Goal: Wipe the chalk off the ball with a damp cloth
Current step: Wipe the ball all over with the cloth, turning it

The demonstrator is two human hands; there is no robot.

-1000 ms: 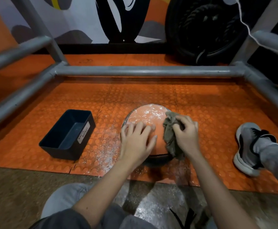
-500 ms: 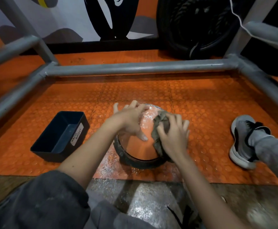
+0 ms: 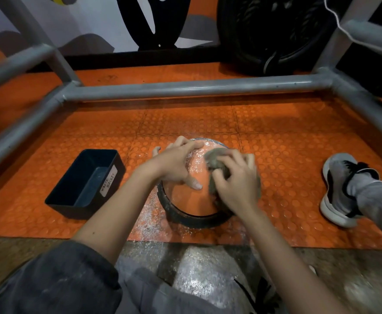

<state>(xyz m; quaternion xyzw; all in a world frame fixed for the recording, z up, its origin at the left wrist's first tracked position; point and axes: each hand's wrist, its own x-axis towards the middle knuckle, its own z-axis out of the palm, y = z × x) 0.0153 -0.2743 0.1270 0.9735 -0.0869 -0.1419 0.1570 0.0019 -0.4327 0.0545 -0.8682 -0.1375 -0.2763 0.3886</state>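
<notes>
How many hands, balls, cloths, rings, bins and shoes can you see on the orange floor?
2 hands: left hand, right hand
1 ball
1 cloth
1 ring
1 bin
1 shoe
Total: 7

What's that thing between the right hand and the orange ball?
A bunched-up grey cloth. The right hand grips it and presses it onto the chalky ball, as the head view shows.

dark grey sleeve [image 3: 67, 275], light grey trousers [image 3: 378, 205], grey-and-black sneaker [image 3: 337, 189] with white sole
</notes>
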